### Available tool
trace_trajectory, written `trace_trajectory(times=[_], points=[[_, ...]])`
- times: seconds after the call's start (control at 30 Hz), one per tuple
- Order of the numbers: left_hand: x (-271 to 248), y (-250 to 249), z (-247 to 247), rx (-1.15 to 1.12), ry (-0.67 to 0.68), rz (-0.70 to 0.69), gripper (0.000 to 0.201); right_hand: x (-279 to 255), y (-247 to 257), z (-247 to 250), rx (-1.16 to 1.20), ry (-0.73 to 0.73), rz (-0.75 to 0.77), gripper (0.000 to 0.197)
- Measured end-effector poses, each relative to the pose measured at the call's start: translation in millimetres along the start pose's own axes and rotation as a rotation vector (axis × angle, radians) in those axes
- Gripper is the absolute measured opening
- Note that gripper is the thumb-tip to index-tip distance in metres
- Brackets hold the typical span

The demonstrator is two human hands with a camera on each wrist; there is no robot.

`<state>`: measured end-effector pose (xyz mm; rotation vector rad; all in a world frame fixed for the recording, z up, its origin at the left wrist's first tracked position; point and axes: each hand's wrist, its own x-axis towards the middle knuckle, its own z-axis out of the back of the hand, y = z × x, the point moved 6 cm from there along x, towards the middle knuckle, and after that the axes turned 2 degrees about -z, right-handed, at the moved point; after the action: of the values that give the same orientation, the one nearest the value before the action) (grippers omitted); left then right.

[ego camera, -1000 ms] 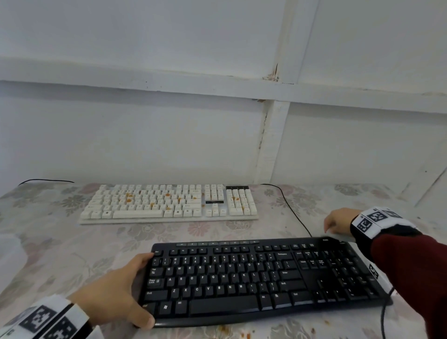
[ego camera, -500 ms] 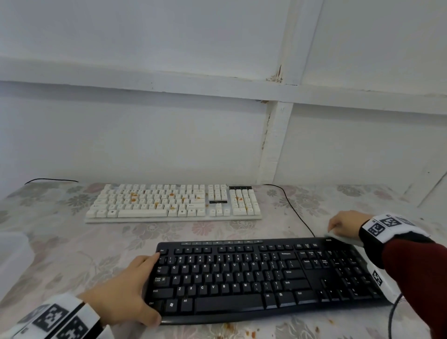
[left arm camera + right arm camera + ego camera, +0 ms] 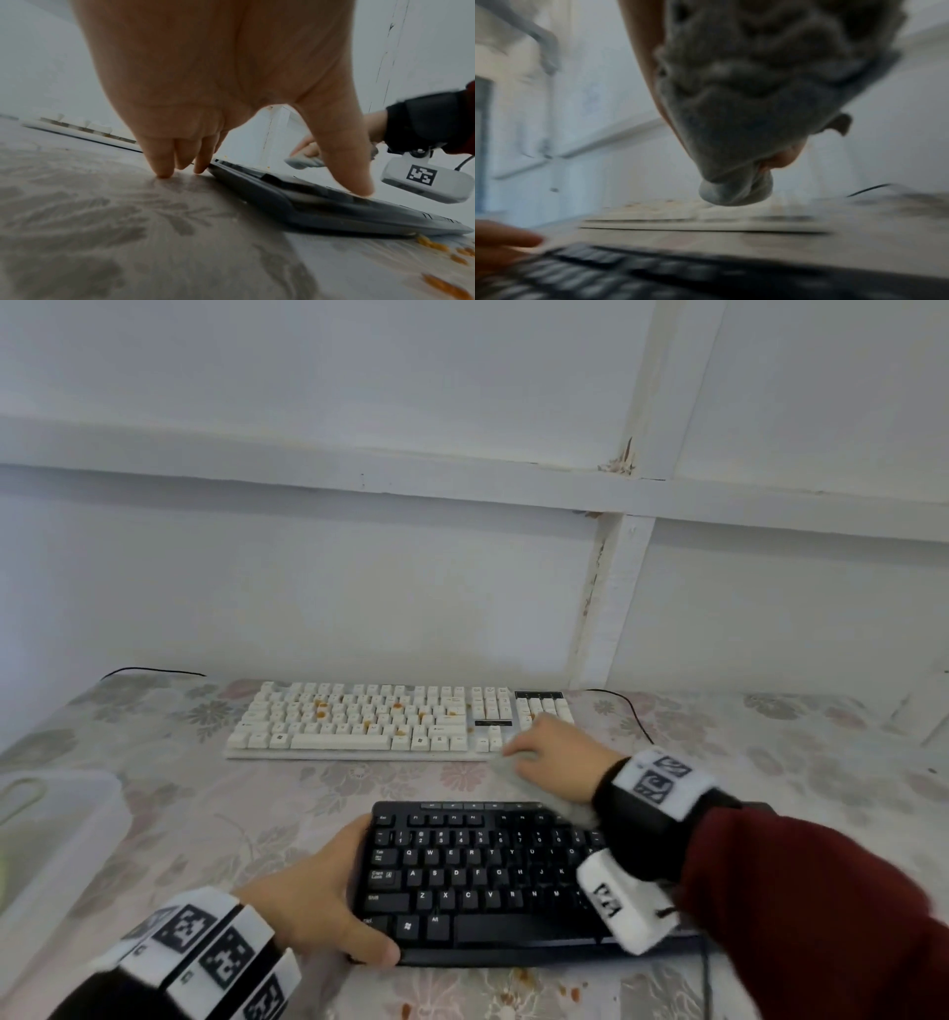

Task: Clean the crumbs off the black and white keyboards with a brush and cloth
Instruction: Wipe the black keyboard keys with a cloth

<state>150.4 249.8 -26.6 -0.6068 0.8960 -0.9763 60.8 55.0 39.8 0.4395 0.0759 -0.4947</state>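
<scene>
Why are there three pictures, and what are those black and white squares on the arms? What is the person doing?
There is no machine here, just a person wearing three cameras. One sits on the head and looks down at the table. One sits on each wrist and looks along the hand, so those two pictures look close and odd. The checkered squares are marks on the wristbands that carry the cameras.

On the flowery tablecloth lie two keyboards. The white keyboard, farther away, has orange crumbs on its keys. The black keyboard is near the person, with more crumbs on the tablecloth in front of it.

The left hand holds the black keyboard's end steady, thumb on its front edge. The right hand grips a grey cloth, hovering between the two keyboards. I see no brush anywhere.
</scene>
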Motion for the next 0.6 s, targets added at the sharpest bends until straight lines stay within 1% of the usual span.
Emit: trace_trajectory(times=[0.07,0.13,0.17,0.23,0.3,0.4,0.47,0.53,0.6], points=[[-0.1,-1.4,1.9,0.015,-0.058,-0.019,0.087,17.3,38.2,-24.9,0.001,0.047,0.087,0.032],[0.1,-4.5,3.8,0.037,-0.109,-0.03,0.074,28.5,62.8,-42.2,-0.04,0.075,0.119,0.033],[-0.1,-7.8,3.9,0.045,-0.118,-0.044,0.067,31.4,70.8,-48.3,-0.067,0.089,0.134,0.033],[-0.5,-12.9,3.1,0.048,-0.1,-0.058,0.063,30.9,79.5,-56.7,-0.12,0.122,0.14,0.034],[-2.8,-14.4,4.2,0.063,-0.082,-0.057,0.065,28.7,79.3,-63.4,-0.161,0.138,0.127,0.033],[-4.8,-9.6,6.1,0.114,-0.08,-0.031,0.08,25.5,75.9,-66.9,-0.238,0.135,0.132,0.032],[-4.8,-9.2,6.9,0.145,-0.088,-0.028,0.083,24.8,71.0,-66.9,-0.289,0.139,0.126,0.033],[-4.9,-11.6,6.8,0.188,-0.089,-0.049,0.082,25.5,64.9,-65.6,-0.335,0.137,0.091,0.032],[-4.7,-12.3,5.6,0.223,-0.068,-0.052,0.088,22.6,58.8,-62.2,-0.35,0.153,0.036,0.034]])
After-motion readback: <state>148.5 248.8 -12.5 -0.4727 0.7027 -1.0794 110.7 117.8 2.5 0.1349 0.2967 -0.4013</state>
